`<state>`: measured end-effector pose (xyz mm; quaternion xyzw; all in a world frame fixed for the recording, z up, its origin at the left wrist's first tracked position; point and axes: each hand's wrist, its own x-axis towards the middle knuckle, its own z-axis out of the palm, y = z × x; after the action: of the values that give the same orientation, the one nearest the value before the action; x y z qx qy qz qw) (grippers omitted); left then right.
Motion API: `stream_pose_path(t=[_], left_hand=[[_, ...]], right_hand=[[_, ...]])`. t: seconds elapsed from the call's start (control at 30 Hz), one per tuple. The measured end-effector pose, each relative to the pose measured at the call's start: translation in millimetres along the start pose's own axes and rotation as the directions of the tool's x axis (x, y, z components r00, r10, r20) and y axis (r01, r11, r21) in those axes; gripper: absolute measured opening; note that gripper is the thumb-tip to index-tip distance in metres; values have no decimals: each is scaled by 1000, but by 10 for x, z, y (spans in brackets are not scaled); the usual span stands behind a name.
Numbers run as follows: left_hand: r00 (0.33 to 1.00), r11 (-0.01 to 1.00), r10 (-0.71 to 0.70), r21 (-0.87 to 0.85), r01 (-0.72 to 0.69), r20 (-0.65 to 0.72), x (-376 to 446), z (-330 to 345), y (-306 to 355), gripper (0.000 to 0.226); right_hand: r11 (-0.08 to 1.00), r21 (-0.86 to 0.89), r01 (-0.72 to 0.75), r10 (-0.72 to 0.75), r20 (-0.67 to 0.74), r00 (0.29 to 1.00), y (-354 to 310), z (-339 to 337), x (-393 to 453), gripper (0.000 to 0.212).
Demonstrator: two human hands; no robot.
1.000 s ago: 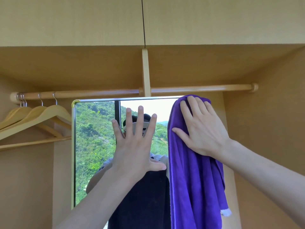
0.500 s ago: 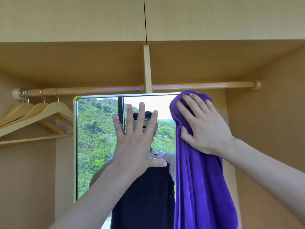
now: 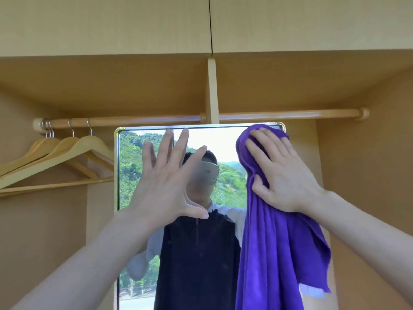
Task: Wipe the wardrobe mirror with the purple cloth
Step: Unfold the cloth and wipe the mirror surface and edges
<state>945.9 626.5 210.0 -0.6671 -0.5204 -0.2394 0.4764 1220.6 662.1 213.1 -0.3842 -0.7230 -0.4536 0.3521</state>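
Observation:
The wardrobe mirror (image 3: 134,175) stands upright inside the wardrobe, framed in metal with gold corners. It reflects green hills and a person in a dark top. My right hand (image 3: 283,171) lies flat with straight fingers on the purple cloth (image 3: 274,253), pressing it against the mirror's top right corner. The rest of the cloth hangs down in long folds over the mirror's right side. My left hand (image 3: 167,182) is spread flat against the glass left of the cloth, fingers pointing up.
A wooden rail (image 3: 268,115) runs across just above the mirror, with a vertical divider (image 3: 212,90) at its middle. Several wooden hangers (image 3: 67,157) hang at the rail's left end. Wardrobe side walls close in left and right (image 3: 368,198).
My right hand has slid the cloth up and right to the mirror's top right corner. My left hand has shifted slightly up on the glass. The view has tilted up a little.

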Motion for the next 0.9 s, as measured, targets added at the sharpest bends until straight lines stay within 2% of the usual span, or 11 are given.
stream_pose_path(t=[0.1, 0.17, 0.3, 0.4, 0.47, 0.53, 0.6, 0.77, 0.83, 0.9], left_hand=[[1000, 998, 18, -56, -16, 19, 113, -39, -220, 144], [999, 998, 38, -47, -37, 19, 178, -57, -279, 143], [999, 999, 39, -7, -39, -22, 203, -75, -249, 145], [998, 999, 39, 5, -39, -47, 187, -86, -254, 146], [999, 999, 34, 21, -33, -33, 184, -101, -254, 148], [1000, 1000, 28, 12, -28, -14, 184, -110, -244, 149], [1000, 1000, 26, -1, -26, -8, 180, -110, -235, 151], [1000, 1000, 14, 1, -14, -5, 199, -101, -245, 168], [1000, 1000, 11, 7, -11, -13, 208, -89, -252, 174], [999, 1000, 25, 11, -25, -21, 204, -81, -259, 174]], right_hand=[[999, -6, -47, 47, -26, 999, -173, 23, 116, 71], [1000, -22, -16, 15, -21, 1000, -267, 57, 147, 72], [980, -44, 195, -195, 13, 981, -381, 87, 137, 75], [904, -70, 423, -415, 102, 904, -332, 95, 30, 74], [852, -96, 515, -498, 162, 852, -185, 34, 6, 75], [865, -114, 489, -468, 167, 868, -31, -65, 113, 78], [920, -104, 379, -365, 130, 922, 8, -164, 287, 77], [965, -94, 244, -239, 64, 969, -336, -125, 436, 76], [961, -68, 268, -264, 63, 962, -469, -58, 369, 79], [927, -42, 372, -366, 98, 925, -531, -1, 296, 78]])
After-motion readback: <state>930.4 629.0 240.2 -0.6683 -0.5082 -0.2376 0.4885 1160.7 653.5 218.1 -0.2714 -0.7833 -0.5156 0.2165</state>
